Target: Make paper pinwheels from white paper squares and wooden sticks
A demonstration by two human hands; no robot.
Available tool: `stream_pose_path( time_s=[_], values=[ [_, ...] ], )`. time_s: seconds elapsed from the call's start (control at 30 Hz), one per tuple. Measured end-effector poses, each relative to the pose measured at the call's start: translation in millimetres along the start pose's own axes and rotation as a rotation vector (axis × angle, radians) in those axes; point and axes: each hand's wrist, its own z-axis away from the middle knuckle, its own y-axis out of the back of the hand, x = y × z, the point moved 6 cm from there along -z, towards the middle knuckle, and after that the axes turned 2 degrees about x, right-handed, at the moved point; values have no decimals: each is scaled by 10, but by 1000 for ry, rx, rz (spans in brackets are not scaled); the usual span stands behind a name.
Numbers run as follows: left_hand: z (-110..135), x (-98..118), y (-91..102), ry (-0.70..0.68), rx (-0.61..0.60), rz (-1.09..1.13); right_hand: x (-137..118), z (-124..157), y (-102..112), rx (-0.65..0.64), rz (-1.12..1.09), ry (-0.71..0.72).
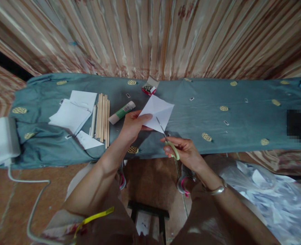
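Note:
A square of white paper point(160, 108) with crease lines is pinched in my left hand point(133, 125), thumb on top and fingers beneath. My right hand point(182, 151) grips scissors point(174, 151) by their pale green handles. The blades lie over the paper's near part, pointing toward its middle; whether they are parted I cannot tell. Just left of my left hand is a green and white glue stick point(122, 112). Behind the paper stands a small opened red box point(149, 86) holding small metal pieces.
Several wooden sticks point(103, 117) lie beside stacked white paper sheets point(70, 114) and a paper scrap point(88, 140). A white device point(1, 141) with a cable sits at the left end. A plastic bag of paper pieces point(275, 197) is at lower right. A curtain point(150, 37) hangs behind.

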Motion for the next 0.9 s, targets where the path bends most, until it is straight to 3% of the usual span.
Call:
stream_pose_path(
  time_s=[0.27,0.5,0.57,0.73,0.9],
  values=[
    [-27,9,28,-12,24,18,-25,15,-6,-60,81,-2],
    [-94,104,194,-76,103,61,-175,74,318,-141,160,-73],
    [-96,91,191,-90,99,41,-269,71,460,-53,202,-1],
    [-41,-31,3,-89,1,-246,-526,75,723,343,287,347],
    [51,-155,-262,-50,-193,-499,-545,8,702,390,523,454]
  ],
)
